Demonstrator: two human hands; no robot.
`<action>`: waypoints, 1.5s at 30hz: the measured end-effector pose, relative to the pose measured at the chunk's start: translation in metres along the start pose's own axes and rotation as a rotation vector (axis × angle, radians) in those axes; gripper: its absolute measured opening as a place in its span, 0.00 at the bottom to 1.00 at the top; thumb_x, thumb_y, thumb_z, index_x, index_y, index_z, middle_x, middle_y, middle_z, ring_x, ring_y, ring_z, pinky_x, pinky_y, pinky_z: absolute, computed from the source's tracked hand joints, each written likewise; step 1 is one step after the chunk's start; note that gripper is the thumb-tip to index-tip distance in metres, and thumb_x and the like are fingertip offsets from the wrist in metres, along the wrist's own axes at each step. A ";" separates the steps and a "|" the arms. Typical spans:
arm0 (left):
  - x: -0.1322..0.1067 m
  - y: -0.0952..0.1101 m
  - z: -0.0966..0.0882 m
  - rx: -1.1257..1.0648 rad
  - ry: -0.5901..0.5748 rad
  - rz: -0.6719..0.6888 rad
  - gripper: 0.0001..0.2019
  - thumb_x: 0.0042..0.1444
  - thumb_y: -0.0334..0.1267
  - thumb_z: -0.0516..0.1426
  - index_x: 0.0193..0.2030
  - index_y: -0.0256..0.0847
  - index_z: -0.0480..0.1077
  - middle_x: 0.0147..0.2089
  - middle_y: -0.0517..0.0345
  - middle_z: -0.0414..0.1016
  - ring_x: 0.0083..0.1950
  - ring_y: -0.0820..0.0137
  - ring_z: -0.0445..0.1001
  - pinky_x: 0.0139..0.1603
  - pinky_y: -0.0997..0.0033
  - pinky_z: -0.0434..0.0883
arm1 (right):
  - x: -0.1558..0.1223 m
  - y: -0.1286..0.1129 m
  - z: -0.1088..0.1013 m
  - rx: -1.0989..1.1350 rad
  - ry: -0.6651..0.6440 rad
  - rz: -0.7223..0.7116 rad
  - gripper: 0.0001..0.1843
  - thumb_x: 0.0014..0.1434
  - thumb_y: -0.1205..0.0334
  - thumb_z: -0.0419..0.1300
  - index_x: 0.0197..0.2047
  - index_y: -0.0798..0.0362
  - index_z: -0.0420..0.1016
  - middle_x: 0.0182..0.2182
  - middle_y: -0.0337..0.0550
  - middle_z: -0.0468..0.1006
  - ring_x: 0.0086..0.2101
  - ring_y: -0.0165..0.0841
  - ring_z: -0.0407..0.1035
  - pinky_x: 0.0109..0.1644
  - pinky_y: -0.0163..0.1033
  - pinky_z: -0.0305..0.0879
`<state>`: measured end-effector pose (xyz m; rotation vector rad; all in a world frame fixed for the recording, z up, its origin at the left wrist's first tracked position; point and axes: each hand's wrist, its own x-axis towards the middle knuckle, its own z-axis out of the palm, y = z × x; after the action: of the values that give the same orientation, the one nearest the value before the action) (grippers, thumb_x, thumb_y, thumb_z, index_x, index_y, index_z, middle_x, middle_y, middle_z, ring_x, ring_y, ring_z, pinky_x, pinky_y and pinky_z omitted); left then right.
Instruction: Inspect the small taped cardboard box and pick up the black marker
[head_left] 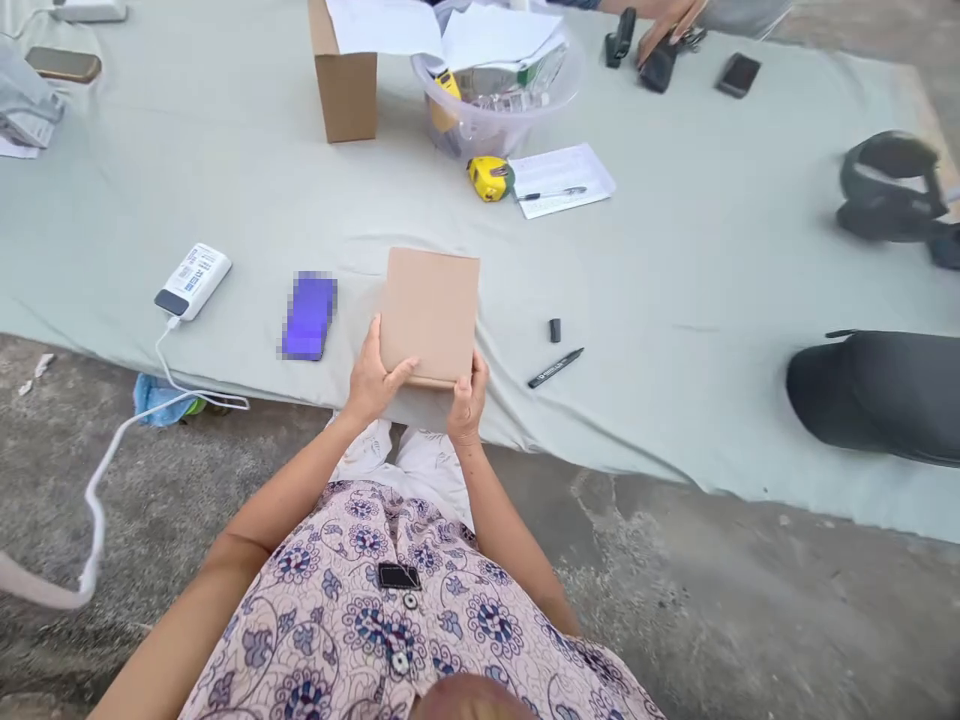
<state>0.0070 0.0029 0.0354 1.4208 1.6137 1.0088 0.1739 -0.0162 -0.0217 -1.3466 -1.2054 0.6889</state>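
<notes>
Near the front edge of the cloth-covered table I hold a small brown cardboard box (431, 310) between both hands. My left hand (375, 375) grips its left side, with the thumb laid over the top near the front corner. On the front right corner, my right hand (468, 398) is closed, thumb at the near edge. The box's top looks plain and shut. To its right lie an uncapped black marker (556, 368) and its black cap (555, 330). A phone with a blurred purple screen (309, 316) rests to the left of the box.
A white power bank (193, 282) with a white cable sits left. Further back are a yellow tape measure (490, 178), a pen (555, 193) on paper, a clear basket (502, 120) and a taller carton (346, 95). A black cap-like hat (885, 395) lies right. Another person's hand (667, 30) touches a dark object.
</notes>
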 end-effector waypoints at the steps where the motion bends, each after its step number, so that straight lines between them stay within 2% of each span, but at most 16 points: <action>1: 0.000 0.000 0.000 -0.009 -0.013 0.002 0.48 0.56 0.56 0.63 0.76 0.42 0.46 0.79 0.39 0.50 0.79 0.52 0.52 0.78 0.50 0.55 | 0.000 -0.001 0.000 0.003 0.000 0.010 0.34 0.64 0.38 0.47 0.64 0.51 0.65 0.60 0.56 0.71 0.60 0.43 0.67 0.66 0.54 0.65; 6: -0.006 -0.002 0.000 -0.039 -0.025 0.020 0.48 0.57 0.57 0.63 0.77 0.45 0.45 0.79 0.43 0.50 0.80 0.52 0.51 0.78 0.50 0.55 | -0.005 -0.004 -0.003 0.051 -0.011 0.056 0.34 0.64 0.38 0.47 0.65 0.50 0.63 0.61 0.55 0.69 0.61 0.43 0.66 0.65 0.53 0.66; 12: -0.005 -0.014 0.001 -0.066 -0.013 0.095 0.47 0.57 0.58 0.62 0.77 0.46 0.46 0.78 0.43 0.52 0.79 0.51 0.53 0.78 0.49 0.55 | -0.004 -0.003 -0.004 0.065 -0.022 0.058 0.34 0.63 0.38 0.48 0.65 0.50 0.63 0.61 0.55 0.69 0.62 0.45 0.66 0.64 0.53 0.67; 17: -0.002 -0.022 0.002 -0.149 -0.054 0.154 0.45 0.60 0.58 0.60 0.77 0.46 0.44 0.79 0.44 0.50 0.79 0.53 0.52 0.79 0.51 0.54 | -0.001 0.000 -0.002 0.039 0.019 0.055 0.34 0.63 0.38 0.47 0.63 0.49 0.64 0.60 0.54 0.69 0.62 0.46 0.65 0.64 0.54 0.67; 22: -0.004 -0.030 0.009 -0.275 -0.049 0.112 0.44 0.62 0.59 0.58 0.78 0.47 0.43 0.80 0.48 0.49 0.79 0.56 0.53 0.78 0.55 0.57 | 0.000 0.004 0.002 -0.020 0.035 0.064 0.37 0.61 0.34 0.44 0.61 0.51 0.64 0.56 0.56 0.71 0.57 0.45 0.69 0.62 0.54 0.69; 27: -0.004 -0.034 0.015 -0.323 -0.023 0.151 0.44 0.61 0.62 0.56 0.77 0.48 0.46 0.79 0.50 0.52 0.79 0.56 0.53 0.79 0.55 0.55 | 0.001 0.005 0.003 -0.007 0.063 0.047 0.36 0.61 0.34 0.45 0.61 0.50 0.64 0.57 0.55 0.70 0.58 0.45 0.68 0.62 0.54 0.68; 34: -0.008 -0.034 0.010 -0.286 -0.063 0.123 0.44 0.62 0.61 0.56 0.78 0.48 0.43 0.80 0.50 0.48 0.80 0.56 0.50 0.79 0.54 0.54 | -0.002 -0.002 -0.001 0.049 0.022 0.051 0.33 0.61 0.38 0.48 0.61 0.50 0.65 0.58 0.54 0.72 0.58 0.44 0.68 0.63 0.53 0.68; 40: -0.016 -0.044 0.003 -0.280 -0.157 0.180 0.49 0.59 0.63 0.58 0.78 0.47 0.39 0.82 0.49 0.40 0.81 0.53 0.43 0.80 0.50 0.48 | -0.015 -0.005 -0.009 0.066 0.006 0.031 0.33 0.63 0.39 0.49 0.64 0.49 0.64 0.61 0.55 0.70 0.59 0.43 0.69 0.65 0.53 0.68; 45: -0.015 -0.043 0.003 -0.310 -0.158 0.175 0.49 0.59 0.61 0.59 0.78 0.48 0.39 0.82 0.49 0.40 0.81 0.53 0.44 0.80 0.50 0.49 | -0.021 -0.007 -0.006 0.099 0.007 0.058 0.35 0.62 0.37 0.52 0.64 0.50 0.66 0.62 0.55 0.71 0.61 0.44 0.68 0.65 0.52 0.68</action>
<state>-0.0063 -0.0148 -0.0041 1.4041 1.1774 1.1591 0.1709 -0.0391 -0.0191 -1.3051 -1.1161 0.7749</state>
